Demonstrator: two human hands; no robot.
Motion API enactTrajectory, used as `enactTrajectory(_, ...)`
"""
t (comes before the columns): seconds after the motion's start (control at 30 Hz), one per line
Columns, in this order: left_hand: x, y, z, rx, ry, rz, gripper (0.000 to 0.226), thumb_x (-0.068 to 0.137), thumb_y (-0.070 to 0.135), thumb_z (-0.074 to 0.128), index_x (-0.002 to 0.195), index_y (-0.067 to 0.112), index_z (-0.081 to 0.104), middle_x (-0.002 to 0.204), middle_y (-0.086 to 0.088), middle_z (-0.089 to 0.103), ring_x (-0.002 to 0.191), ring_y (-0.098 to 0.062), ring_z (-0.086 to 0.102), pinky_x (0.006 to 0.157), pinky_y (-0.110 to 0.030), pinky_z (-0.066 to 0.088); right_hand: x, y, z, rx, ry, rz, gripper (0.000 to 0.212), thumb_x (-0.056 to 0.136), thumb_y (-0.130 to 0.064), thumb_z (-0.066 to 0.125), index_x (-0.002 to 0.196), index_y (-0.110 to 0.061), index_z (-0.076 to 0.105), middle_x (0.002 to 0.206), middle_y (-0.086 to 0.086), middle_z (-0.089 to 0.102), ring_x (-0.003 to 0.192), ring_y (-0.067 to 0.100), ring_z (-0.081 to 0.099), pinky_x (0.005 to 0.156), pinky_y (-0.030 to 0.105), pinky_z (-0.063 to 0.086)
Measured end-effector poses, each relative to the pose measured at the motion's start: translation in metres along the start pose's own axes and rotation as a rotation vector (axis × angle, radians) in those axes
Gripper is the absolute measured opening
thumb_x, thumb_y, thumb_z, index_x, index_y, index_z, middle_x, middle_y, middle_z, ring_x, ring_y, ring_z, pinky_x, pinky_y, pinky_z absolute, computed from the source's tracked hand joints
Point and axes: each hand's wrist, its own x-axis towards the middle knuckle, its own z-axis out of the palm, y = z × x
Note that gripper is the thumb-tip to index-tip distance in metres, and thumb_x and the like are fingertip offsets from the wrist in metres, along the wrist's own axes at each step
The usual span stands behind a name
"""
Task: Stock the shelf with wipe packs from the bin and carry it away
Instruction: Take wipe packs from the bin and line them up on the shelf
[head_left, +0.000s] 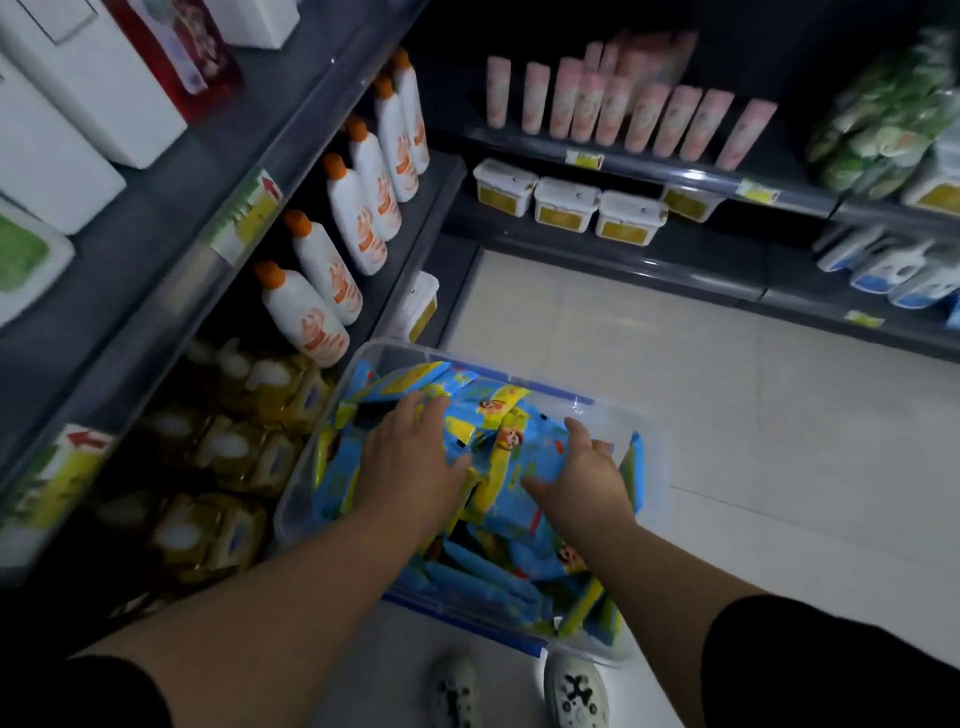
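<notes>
A: Risks, from the left of frame?

B: The left hand (415, 457) lies flat, fingers nearly straight, pressing on the wipe packs (506, 436) heaped in the bin (652, 457), lower centre. The packs look slick. Squeezed from two sides only, the middle ones may squirt out onto the floor (753, 415).

A: Right side?

B: The right hand (582, 478) cups the other flank of the same bundle, thumb spread on top, fingers bent over the far edge. If the grab is too wide, the outer packs likely slip on the lift.

A: Anything nearby to hit?

B: Bottles (332, 270) with orange caps stand in a row at the lip of the shelf (171, 249), left of centre, just beside the bin. A swinging elbow could topple one.

A: Containers, same order.

B: Pouches (234, 457), lower left: yellowish, stacked on the bottom shelf, and blur hides detail. The bin is clear plastic with blue clips, on the floor, well filled with blue-and-yellow packs lying every which way. Tubs (566, 205), upper centre: white, yellow labels, lids closed, contents hidden.
</notes>
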Motion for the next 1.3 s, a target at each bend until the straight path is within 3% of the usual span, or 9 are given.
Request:
enactTrajectory(0.17,0.011,0.005,0.017,0.009,-0.004,0.011,0.062,0.093,0.042,0.053,0.146,0.023,0.028,0.154,0.001,0.018,0.140,-0.020,0.023,0.114,-0.038,0.023,0.013,0.004,0.017,0.055,0.020,0.007,0.092,0.076,-0.027,0.077,0.150,-0.025,0.021,0.138,0.010,0.044,0.126,0.026,0.046,0.100,0.034,0.039)
enactTrajectory(0.33,0.028,0.013,0.022,0.067,0.028,0.016,0.063,0.093,0.045,0.050,0.147,0.023,0.026,0.154,0.000,0.023,0.143,-0.018,0.019,0.116,-0.037,0.017,0.019,0.006,0.012,0.142,0.083,-0.014,0.085,0.080,-0.019,0.072,0.147,-0.031,0.022,0.121,0.008,0.056,0.107,0.026,0.058,0.083,0.032,0.046)
enactTrajectory(0.47,0.044,0.024,0.023,0.153,-0.054,-0.010,0.069,0.093,0.053,0.046,0.150,0.024,0.018,0.157,-0.001,0.018,0.144,-0.020,0.016,0.117,-0.038,0.011,0.023,0.010,0.000,0.239,0.079,0.007,0.073,0.087,-0.010,0.061,0.146,-0.031,0.024,0.119,0.003,0.060,0.098,0.022,0.060,0.070,0.024,0.038)
enactTrajectory(0.63,0.060,0.034,0.028,0.294,-0.166,-0.022,0.074,0.091,0.057,0.045,0.151,0.025,0.015,0.158,-0.005,0.016,0.145,-0.025,0.013,0.118,-0.044,0.010,0.036,0.025,-0.019,0.338,0.080,0.136,0.058,0.088,-0.018,0.063,0.141,-0.012,0.040,0.114,0.005,0.067,0.107,0.023,0.061,0.087,0.029,0.047)
enactTrajectory(0.73,0.063,0.039,0.033,0.358,-0.214,-0.033,0.071,0.092,0.054,0.047,0.150,0.025,0.019,0.158,-0.004,0.017,0.145,-0.025,0.013,0.118,-0.047,0.006,0.039,0.033,-0.027,0.421,0.071,0.214,0.045,0.089,-0.021,0.062,0.132,-0.012,0.052,0.111,0.002,0.070,0.100,0.021,0.065,0.083,0.030,0.052)
enactTrajectory(0.9,0.064,0.046,0.036,0.493,-0.196,0.020,0.043,0.095,0.029,0.045,0.137,0.020,0.042,0.146,-0.002,0.039,0.141,-0.022,0.024,0.117,-0.049,0.000,0.038,0.037,-0.029,0.480,0.086,0.209,0.046,0.092,-0.022,0.053,0.138,-0.020,0.043,0.100,0.002,0.069,0.083,0.025,0.066,0.075,0.041,0.057)
enactTrajectory(1.0,0.065,0.047,0.034,0.537,-0.189,0.073,0.036,0.093,0.017,0.043,0.129,0.020,0.050,0.131,0.000,0.054,0.138,-0.021,0.030,0.117,-0.047,-0.003,0.037,0.040,-0.028,0.503,0.071,0.186,0.053,0.095,-0.021,0.047,0.145,-0.027,0.031,0.107,0.005,0.067,0.090,0.025,0.064,0.079,0.045,0.056)
enactTrajectory(1.1,0.059,0.048,0.037,0.543,-0.129,0.162,0.037,0.095,0.017,0.043,0.132,0.020,0.047,0.132,0.000,0.054,0.138,-0.022,0.030,0.118,-0.046,-0.002,0.035,0.044,-0.033,0.477,0.082,0.127,0.059,0.098,-0.023,0.043,0.151,-0.029,0.020,0.119,0.003,0.063,0.100,0.025,0.061,0.087,0.039,0.052)
enactTrajectory(1.3,0.015,0.058,0.057,0.372,-0.066,0.373,0.046,0.091,0.013,0.045,0.136,0.015,0.042,0.137,-0.007,0.046,0.134,-0.031,0.037,0.115,-0.041,0.010,0.022,0.050,-0.050,0.486,0.190,0.076,0.048,0.098,-0.023,0.046,0.145,-0.024,0.037,0.115,-0.005,0.063,0.100,0.016,0.056,0.091,0.034,0.047)
